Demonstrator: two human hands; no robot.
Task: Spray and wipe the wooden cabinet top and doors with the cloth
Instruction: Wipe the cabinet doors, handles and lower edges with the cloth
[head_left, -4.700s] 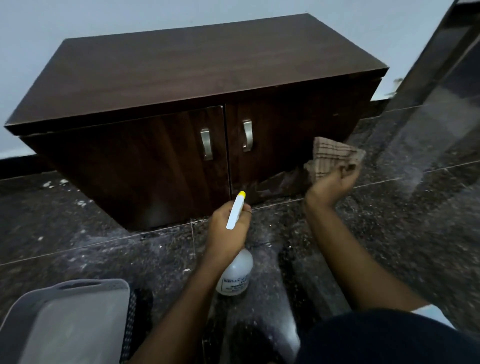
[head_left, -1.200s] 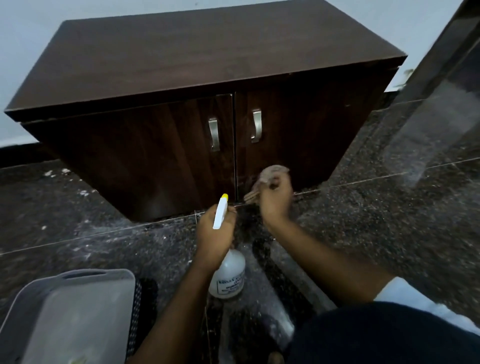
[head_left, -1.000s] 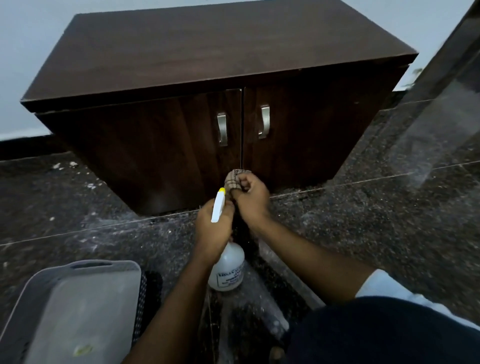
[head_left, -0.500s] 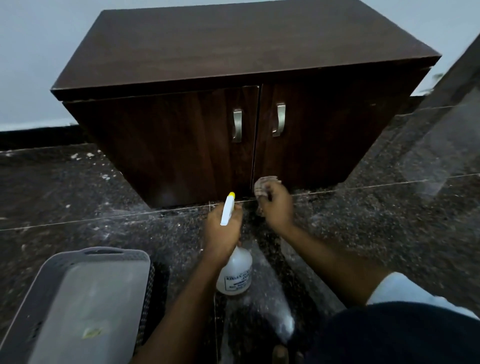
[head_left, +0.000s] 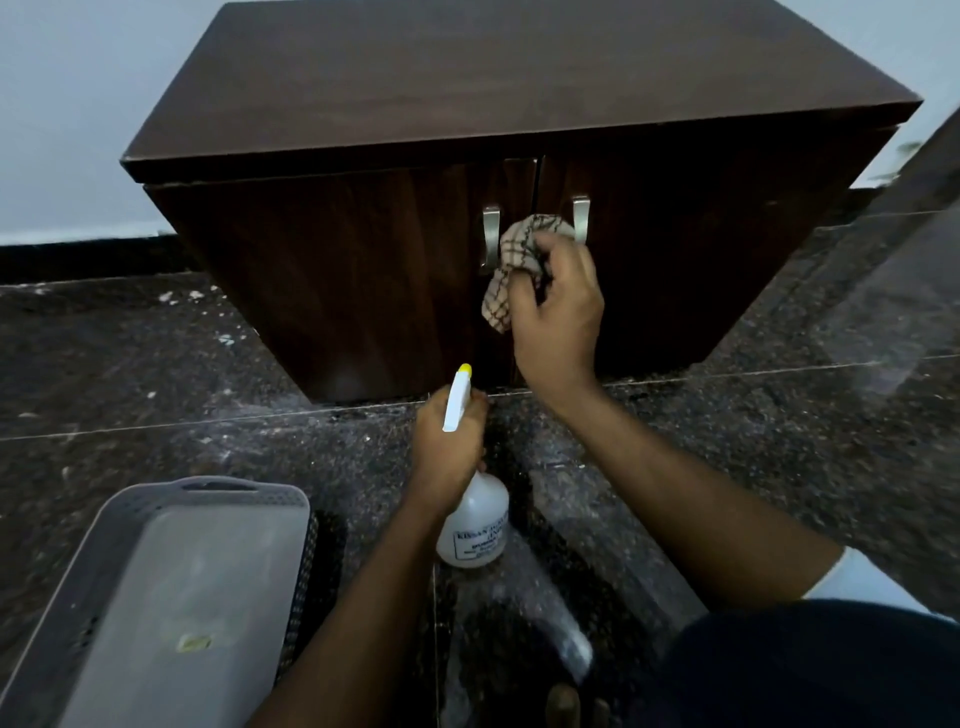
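A dark wooden cabinet with two doors and two metal handles stands against the wall. My right hand grips a bunched checked cloth and holds it against the doors between the handles. My left hand grips the neck of a white spray bottle with a yellow-tipped nozzle, held low over the floor in front of the cabinet. The right handle is partly hidden by my fingers.
A grey plastic basket sits on the dark speckled stone floor at lower left. White specks litter the floor left of the cabinet. A dark glossy panel rises at the far right. My dark-clad knee fills the lower right corner.
My right hand has lifted the cloth from the bottom edge of the doors up to handle height. The view has moved closer and to the left. My left hand still holds the bottle.
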